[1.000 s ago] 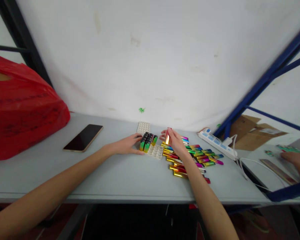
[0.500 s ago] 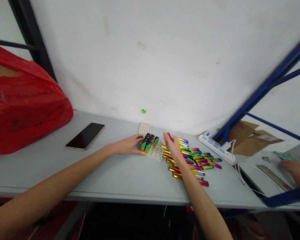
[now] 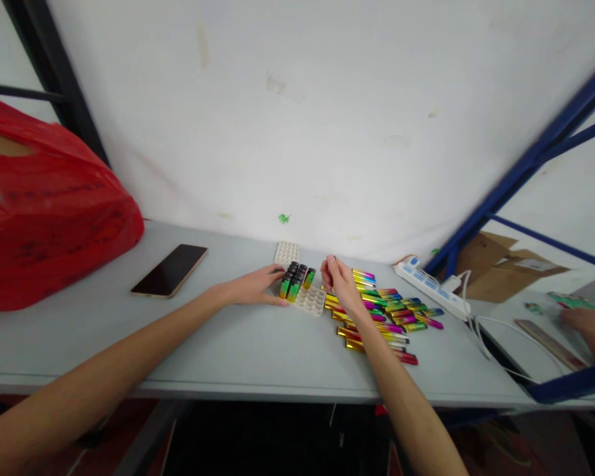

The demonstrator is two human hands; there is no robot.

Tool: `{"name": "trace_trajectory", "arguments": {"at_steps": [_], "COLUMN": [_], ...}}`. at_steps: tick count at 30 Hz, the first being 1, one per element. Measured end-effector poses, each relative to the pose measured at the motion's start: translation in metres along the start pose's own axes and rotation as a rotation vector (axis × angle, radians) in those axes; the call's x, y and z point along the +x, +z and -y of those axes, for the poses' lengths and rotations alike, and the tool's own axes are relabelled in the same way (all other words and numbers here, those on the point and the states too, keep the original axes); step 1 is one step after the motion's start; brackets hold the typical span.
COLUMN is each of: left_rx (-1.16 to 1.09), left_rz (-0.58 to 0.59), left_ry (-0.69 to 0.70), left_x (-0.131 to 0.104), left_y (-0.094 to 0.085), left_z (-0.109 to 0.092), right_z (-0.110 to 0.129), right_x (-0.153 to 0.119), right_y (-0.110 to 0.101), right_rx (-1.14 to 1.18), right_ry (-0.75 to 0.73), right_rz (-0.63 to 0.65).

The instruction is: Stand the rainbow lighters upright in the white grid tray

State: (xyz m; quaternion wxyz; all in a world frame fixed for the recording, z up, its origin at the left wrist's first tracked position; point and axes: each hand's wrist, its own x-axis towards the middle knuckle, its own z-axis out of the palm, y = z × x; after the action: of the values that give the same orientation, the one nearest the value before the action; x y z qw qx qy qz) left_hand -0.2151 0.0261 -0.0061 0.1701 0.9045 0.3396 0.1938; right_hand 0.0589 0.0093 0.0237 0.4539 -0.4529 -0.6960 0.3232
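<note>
Several shiny green-and-gold lighters (image 3: 293,291) with black tops stand upright, packed together at the left part of a pale tray (image 3: 311,301) of round hollows. One more lighter (image 3: 309,277) stands slightly apart to their right. My left hand (image 3: 258,285) lies against the left side of this group, thumb and fingers spread, apparently touching the outer ones. My right hand (image 3: 338,281) is closed above the tray's right edge. It grips a lighter, mostly hidden by the fingers. Right of the tray, loose metallic lighters (image 3: 396,328) in many colours lie on the table.
A second pale tray (image 3: 287,252) lies behind, near the wall. At left are a phone (image 3: 170,270) and a red plastic bag (image 3: 54,218). A power strip (image 3: 431,288) with white cables lies right. Beyond the blue frame (image 3: 506,188) are a cardboard box (image 3: 510,271) and another person's hand (image 3: 588,327).
My right hand has turned a little, and the red piece seen in its fingers earlier is now mostly hidden. My left hand stays in place. The view has shifted slightly.
</note>
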Motion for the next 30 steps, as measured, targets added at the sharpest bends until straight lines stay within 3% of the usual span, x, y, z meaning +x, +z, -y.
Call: {"name": "trace_trajectory", "arguments": {"at_steps": [10,14,20,25,30], "left_rx": [-0.009,0.01,0.015,0.005,-0.007], "left_rz": [0.026,0.024,0.035,0.026,0.01], "left_ry": [-0.019,-0.02,-0.016,-0.005,-0.005], "left_x": [-0.001,-0.001,0.0,0.0,0.0], "left_y": [-0.003,-0.003,-0.003,-0.001,-0.001], "left_z": [-0.004,-0.004,-0.003,-0.001,-0.001], "right_z": [0.001,0.001,0.007,0.006,-0.005], "right_x": [-0.002,-0.002,-0.004,-0.004,-0.001], "right_y": [0.001,0.002,-0.002,-0.006,-0.004], "right_rx": [-0.185,-0.178,-0.163,-0.47,-0.642], "right_ry": [-0.022,-0.051,-0.126,-0.311,-0.28], "right_rz": [-0.226,-0.245,-0.052,0.092,0.159]}}
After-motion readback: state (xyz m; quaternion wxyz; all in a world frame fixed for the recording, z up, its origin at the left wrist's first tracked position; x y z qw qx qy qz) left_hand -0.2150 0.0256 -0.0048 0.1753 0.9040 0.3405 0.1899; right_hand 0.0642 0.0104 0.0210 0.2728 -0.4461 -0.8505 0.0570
